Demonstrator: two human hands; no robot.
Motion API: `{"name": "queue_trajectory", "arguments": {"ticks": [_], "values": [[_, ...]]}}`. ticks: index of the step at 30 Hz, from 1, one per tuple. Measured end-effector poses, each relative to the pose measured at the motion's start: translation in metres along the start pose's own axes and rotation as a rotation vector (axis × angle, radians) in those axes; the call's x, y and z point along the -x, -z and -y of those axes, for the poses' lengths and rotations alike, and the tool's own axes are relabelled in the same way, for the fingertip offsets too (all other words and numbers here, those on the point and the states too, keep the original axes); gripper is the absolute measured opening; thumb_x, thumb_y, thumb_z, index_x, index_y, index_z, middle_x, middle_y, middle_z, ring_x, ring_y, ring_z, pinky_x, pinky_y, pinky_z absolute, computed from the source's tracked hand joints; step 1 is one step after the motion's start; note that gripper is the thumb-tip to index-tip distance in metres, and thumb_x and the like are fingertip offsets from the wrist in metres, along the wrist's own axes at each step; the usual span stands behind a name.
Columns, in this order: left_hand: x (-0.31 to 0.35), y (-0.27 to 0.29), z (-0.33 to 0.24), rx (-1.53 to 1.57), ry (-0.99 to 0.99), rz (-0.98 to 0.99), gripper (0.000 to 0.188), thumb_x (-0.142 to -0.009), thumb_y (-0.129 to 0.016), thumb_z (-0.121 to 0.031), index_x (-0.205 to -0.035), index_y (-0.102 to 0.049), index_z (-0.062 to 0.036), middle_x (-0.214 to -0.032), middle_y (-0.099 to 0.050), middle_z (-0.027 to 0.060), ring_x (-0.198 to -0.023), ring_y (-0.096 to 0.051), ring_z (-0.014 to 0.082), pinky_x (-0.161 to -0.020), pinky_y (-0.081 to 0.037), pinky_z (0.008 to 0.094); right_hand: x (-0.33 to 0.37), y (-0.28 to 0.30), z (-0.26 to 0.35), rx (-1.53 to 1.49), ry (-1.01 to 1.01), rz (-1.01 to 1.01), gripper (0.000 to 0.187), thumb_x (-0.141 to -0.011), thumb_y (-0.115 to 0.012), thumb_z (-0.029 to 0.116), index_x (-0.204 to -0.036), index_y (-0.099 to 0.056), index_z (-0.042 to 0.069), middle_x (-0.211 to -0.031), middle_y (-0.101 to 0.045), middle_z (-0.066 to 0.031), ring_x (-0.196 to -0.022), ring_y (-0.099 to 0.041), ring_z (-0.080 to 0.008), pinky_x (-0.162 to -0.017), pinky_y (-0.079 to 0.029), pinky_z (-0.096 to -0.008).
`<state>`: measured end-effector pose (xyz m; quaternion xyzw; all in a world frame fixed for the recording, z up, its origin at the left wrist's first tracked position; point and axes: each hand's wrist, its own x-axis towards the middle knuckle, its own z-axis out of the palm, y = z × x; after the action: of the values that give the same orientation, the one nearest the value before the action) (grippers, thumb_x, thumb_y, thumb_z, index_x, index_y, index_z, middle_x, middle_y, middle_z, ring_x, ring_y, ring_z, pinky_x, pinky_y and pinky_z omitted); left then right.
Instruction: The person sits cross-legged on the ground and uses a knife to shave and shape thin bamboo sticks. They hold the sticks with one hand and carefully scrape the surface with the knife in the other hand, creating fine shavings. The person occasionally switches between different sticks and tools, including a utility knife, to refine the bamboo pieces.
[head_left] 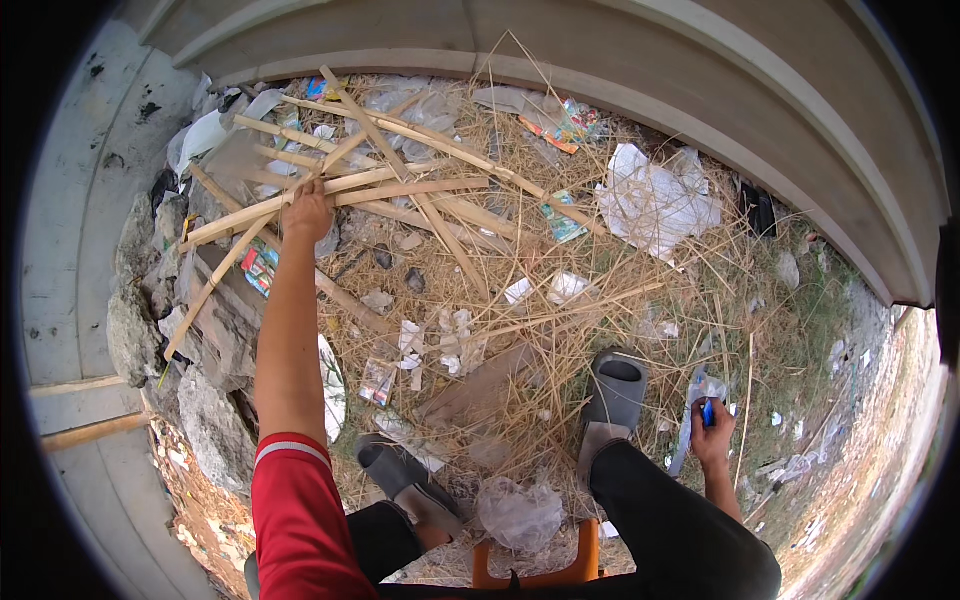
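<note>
Two hands (308, 210) (712, 437), two sandals (614, 388), one stool (588, 550), one blue object (708, 413), at least eight pale strips (360, 180).

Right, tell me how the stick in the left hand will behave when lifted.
The stick will probably be stiff: it looks woody and runs nearly straight past the left hand. It's likely light for its length, being slender. It may snag, since other sticks lie crossed around it.

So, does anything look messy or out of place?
Yes: the crumpled white sheet in the straw and clear plastic near the left slipper look like litter. Wooden strips by the left hand lie jumbled.
</note>
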<state>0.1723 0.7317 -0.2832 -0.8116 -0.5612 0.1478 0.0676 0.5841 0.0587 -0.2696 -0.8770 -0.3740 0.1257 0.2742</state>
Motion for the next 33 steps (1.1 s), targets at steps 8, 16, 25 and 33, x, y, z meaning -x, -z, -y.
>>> {"name": "queue_trajectory", "arguments": {"ticks": [8,16,25,33], "values": [[0.031,-0.007,0.017,-0.256,-0.153,-0.117,0.041,-0.095,-0.054,-0.021,-0.133,-0.054,-0.0055,-0.139,-0.055,0.0122,-0.132,-0.050,0.0285,-0.120,-0.024,0.0537,0.001,0.001,-0.007,-0.021,-0.083,-0.065,0.006,-0.088,-0.066,0.008,-0.085,-0.063,0.003,-0.058,-0.050,-0.0092,-0.047,-0.044,-0.0161,-0.048,-0.036,-0.0321],[0.146,0.098,0.081,-0.151,-0.295,-0.182,0.041,-0.090,-0.059,-0.028,-0.120,-0.056,-0.0013,-0.072,-0.070,0.0149,-0.079,-0.071,0.0358,-0.118,-0.014,0.0643,-0.040,0.008,0.068,-0.081,0.198,-0.072,0.005,-0.084,-0.070,0.005,-0.088,-0.066,0.005,-0.064,-0.057,-0.0113,-0.051,-0.054,-0.0205,-0.051,-0.040,-0.0329],[0.316,0.270,0.227,0.313,0.053,-0.116,0.033,-0.097,-0.060,-0.040,-0.107,-0.054,-0.0087,-0.086,-0.071,0.0106,-0.098,-0.068,0.0294,-0.114,-0.014,0.0619,-0.047,0.097,0.217,-0.306,0.530,-0.144,0.004,-0.086,-0.070,0.005,-0.086,-0.067,0.004,-0.065,-0.061,-0.0077,-0.053,-0.054,-0.0156,-0.054,-0.043,-0.0301],[0.451,0.352,0.226,1.130,-0.127,-0.598,0.029,-0.105,-0.056,-0.034,-0.113,-0.050,-0.0060,-0.079,-0.059,0.0023,-0.074,-0.062,0.0111,-0.064,-0.049,0.0269,-0.011,0.236,0.398,-0.585,0.660,0.008,0.013,-0.092,-0.070,0.014,-0.092,-0.064,0.002,-0.071,-0.053,0.0047,-0.064,-0.043,-0.0042,-0.058,-0.035,-0.0233]]}}
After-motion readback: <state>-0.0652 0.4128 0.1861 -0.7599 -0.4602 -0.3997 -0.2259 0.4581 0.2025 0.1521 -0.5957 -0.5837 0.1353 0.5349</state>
